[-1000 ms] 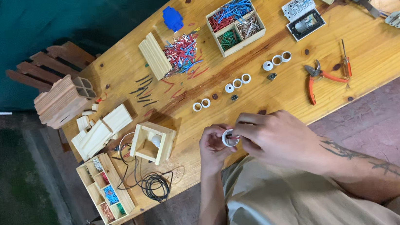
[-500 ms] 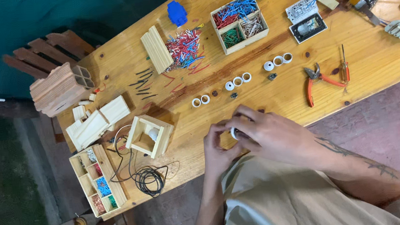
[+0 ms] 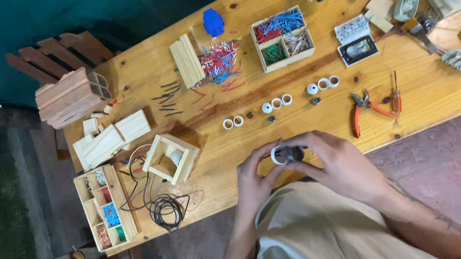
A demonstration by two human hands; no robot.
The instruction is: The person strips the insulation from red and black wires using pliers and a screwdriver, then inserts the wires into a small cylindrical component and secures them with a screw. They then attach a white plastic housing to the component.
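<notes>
Gripping a small white ring with a dark cylindrical part between them, both hands meet just above the near edge of the wooden table. The left hand curls its fingers up around the piece from below, thumb and forefinger pinched on the white ring; the right hand closes over the dark end from the other side, fingers bent and wrapped, not spread. Whether the two parts are joined or merely pressed together cannot be told — the fingers cover the seam. Beyond the hands lie loose white rings in short rows, with a few dark small parts among them. Orange-handled pliers rest to the right, a thin screwdriver just beside them. To the left stands a small open wooden frame holding a bulb, black cable coiled near it, next to a compartment tray of small bits. Farther back — a wooden box of coloured wire pieces and a loose heap of red wire pieces.
</notes>
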